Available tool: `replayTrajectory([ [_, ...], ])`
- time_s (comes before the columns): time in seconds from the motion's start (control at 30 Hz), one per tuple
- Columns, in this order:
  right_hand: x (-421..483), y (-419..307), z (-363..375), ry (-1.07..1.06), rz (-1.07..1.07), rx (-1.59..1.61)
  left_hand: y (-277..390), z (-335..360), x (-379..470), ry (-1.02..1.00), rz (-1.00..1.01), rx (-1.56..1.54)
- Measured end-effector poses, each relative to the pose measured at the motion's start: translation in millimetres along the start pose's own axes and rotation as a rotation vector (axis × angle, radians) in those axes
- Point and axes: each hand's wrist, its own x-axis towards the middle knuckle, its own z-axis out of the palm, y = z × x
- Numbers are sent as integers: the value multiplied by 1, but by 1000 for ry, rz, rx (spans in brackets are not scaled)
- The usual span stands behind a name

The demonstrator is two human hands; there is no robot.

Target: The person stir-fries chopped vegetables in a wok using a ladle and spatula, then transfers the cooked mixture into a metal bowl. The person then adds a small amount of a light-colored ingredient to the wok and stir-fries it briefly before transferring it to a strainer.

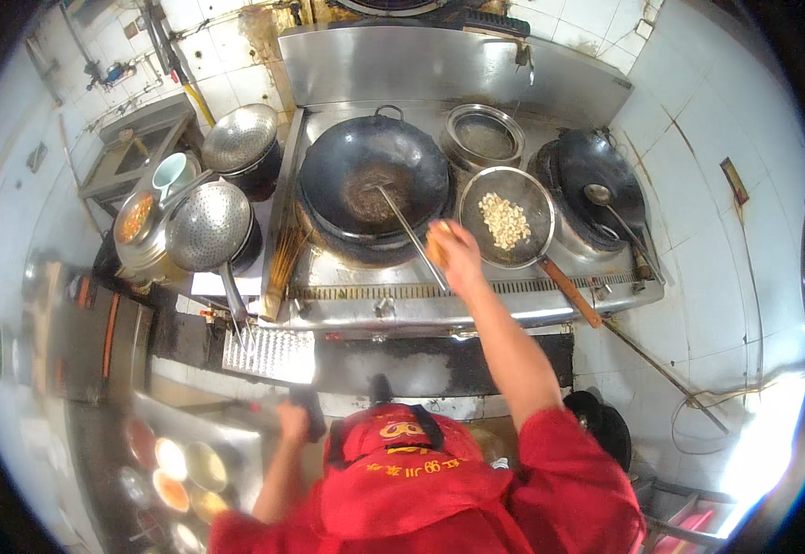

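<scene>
My right hand [452, 255] is over the stove's front, its fingers curled around a small yellowish item [437, 249] that I cannot make out. Right beside it runs the metal handle of a wok utensil [406, 221]; its head lies in the dark residue at the bottom of a large black wok [333, 156]. To the right of this hand, a round mesh strainer [544, 201] with a wooden handle holds a heap of pale peanut-like pieces [505, 220]. Low on the left, my left hand [293, 421] is blurred, against a dark flat object [310, 414]; its grip is unclear.
A second wok [617, 163] with a ladle [598, 194] stands right. Behind the strainer is a round metal pot [485, 135]. Perforated skimmers [208, 225] and a bamboo wok brush [283, 266] are left. Several condiment containers [170, 488] sit lower left. A metal backsplash [444, 66] closes the back.
</scene>
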Motion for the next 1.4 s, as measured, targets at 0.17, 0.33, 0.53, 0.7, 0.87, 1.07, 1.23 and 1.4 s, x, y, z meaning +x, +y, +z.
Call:
replayTrajectory([
  [0.17,202,52,23,-65,-270,-1394,75,48,1,-108,161,-196],
  [0.33,277,51,24,-429,26,-1755,102,72,36,144,50,-348],
  [0.53,288,6,8,-568,-188,-1639,44,50,76,84,200,-25],
  [0.7,403,-70,-108,-228,-245,-1318,65,64,38,387,-79,-184],
  [0.87,527,-91,-236,105,-19,-1793,136,110,9,536,-311,-272],
  [1.07,558,-75,-270,-117,205,-1954,183,127,5,595,-367,-276],
  [1.23,511,-136,-257,-87,-21,-1600,209,109,-1,595,-321,-305],
  [1.4,381,-157,-280,196,-284,-1572,243,100,36,465,-120,-472],
])
